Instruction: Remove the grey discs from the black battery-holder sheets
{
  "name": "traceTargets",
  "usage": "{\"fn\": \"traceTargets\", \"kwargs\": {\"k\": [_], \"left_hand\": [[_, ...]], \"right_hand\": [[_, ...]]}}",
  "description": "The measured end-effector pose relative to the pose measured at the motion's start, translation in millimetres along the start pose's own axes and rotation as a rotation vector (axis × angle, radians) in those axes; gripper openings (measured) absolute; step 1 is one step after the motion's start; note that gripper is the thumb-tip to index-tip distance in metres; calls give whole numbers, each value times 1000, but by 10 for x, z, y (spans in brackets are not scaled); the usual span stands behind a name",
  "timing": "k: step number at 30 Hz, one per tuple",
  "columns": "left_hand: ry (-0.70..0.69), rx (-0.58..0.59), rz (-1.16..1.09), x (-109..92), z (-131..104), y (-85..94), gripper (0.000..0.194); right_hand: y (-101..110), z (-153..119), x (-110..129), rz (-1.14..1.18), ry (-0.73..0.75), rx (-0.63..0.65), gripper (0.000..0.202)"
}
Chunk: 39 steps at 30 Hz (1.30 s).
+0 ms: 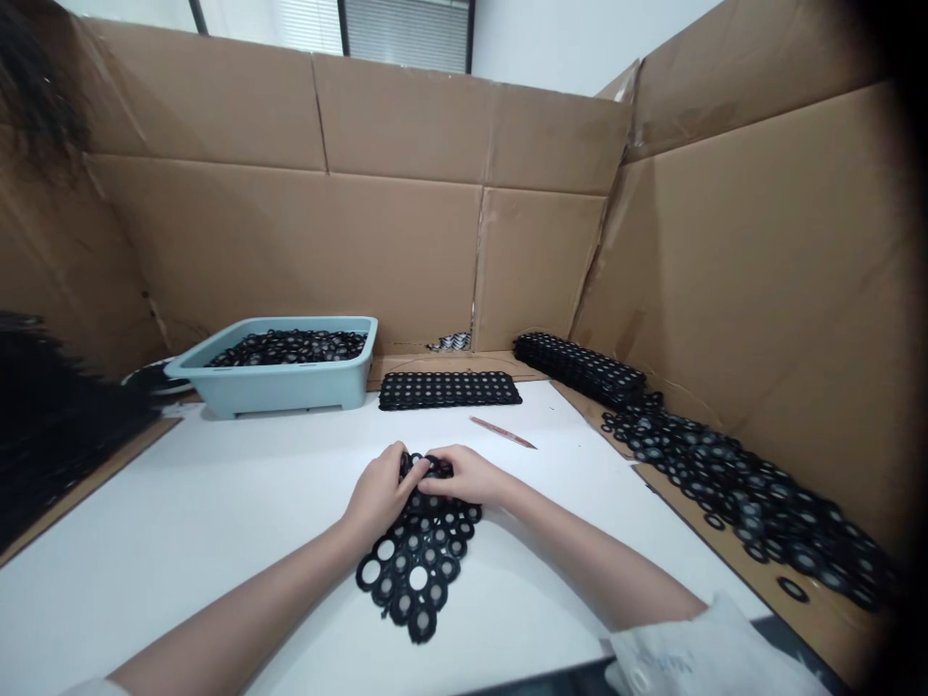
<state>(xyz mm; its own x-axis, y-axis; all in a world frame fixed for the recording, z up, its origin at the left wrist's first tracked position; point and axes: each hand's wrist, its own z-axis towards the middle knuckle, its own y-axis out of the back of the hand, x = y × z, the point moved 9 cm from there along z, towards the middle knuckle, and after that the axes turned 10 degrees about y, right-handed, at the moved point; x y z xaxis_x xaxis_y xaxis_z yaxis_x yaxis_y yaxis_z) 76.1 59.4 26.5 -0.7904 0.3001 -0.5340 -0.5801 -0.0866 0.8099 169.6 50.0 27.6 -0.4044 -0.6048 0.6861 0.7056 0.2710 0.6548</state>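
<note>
A black sheet of joined rings point(427, 551) lies slantwise on the white tabletop, its lower corner pointing toward me. Most of its holes look grey, while a few show bright white. My left hand point(384, 488) grips the sheet's far edge, with the thumb pressed on top. Close beside it, my right hand point(464, 476) pinches the same far end between thumb and fingers. That end is bunched up between the two hands, and the fingertips are partly hidden there.
A light blue bin point(290, 382) of black rings stands back left. Behind the hands lie a flat black ring panel point(449, 390) and a reddish pen point(503, 432). Stacked panels point(580, 369) and a heap of loose rings point(732, 478) line the right side. Cardboard walls point(398, 242) enclose the table.
</note>
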Motion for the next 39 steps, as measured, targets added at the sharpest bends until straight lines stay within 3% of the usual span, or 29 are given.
{"fn": "traceTargets", "kwargs": {"k": [3, 6, 14, 21, 27, 30, 35, 39], "left_hand": [[-62, 7, 197, -69, -4, -18, 30], [-103, 20, 301, -114, 7, -49, 29], [-123, 38, 252, -83, 56, -58, 33], [102, -105, -15, 118, 146, 120, 35], [315, -278, -159, 496, 244, 445, 39], [201, -261, -174, 364, 209, 436, 35], [-159, -185, -120, -128, 25, 257, 29], [-254, -75, -36, -220, -38, 86, 29]], "right_hand": [[-55, -7, -11, 38, -2, 37, 16], [-19, -21, 21, 16, 47, -24, 14], [-67, -71, -176, 235, -69, -101, 29], [-1, -81, -206, 247, -153, -215, 28], [-12, -186, -193, 266, -136, -207, 28], [-1, -217, -227, 277, -146, -225, 30], [1, -211, -254, 308, -166, -229, 31], [28, -215, -253, 330, -162, -264, 31]]}}
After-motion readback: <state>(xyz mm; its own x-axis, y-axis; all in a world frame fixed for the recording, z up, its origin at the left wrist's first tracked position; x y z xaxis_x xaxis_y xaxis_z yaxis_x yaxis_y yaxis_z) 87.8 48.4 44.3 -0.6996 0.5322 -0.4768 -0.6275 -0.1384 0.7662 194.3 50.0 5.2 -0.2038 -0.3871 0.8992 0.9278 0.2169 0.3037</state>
